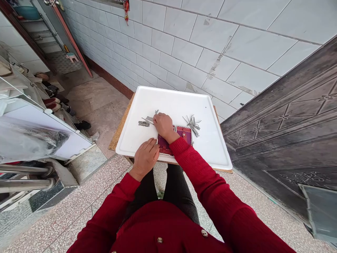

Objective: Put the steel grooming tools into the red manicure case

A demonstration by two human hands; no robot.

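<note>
An open manicure case (165,147) with a dark red and purple lining lies near the front edge of a white tray (210,147). My left hand (146,156) rests at the case's left edge, fingers stretched out flat. Reaching over the case, my right hand (163,124) has its fingers bent down and closed beside some small metal tools (144,123) to the left. A bit of metal shows beyond its fingertips, but what they grip is hidden. On the right of the tray is a loose pile of nail clippers and other metal tools (193,124).
Under the tray is a wooden board (119,131). A tiled wall (181,45) stands behind it, and a dark patterned metal door (284,130) is on the right. To the left are a shoe rack with shoes (52,103) and a plastic-wrapped white box (71,140).
</note>
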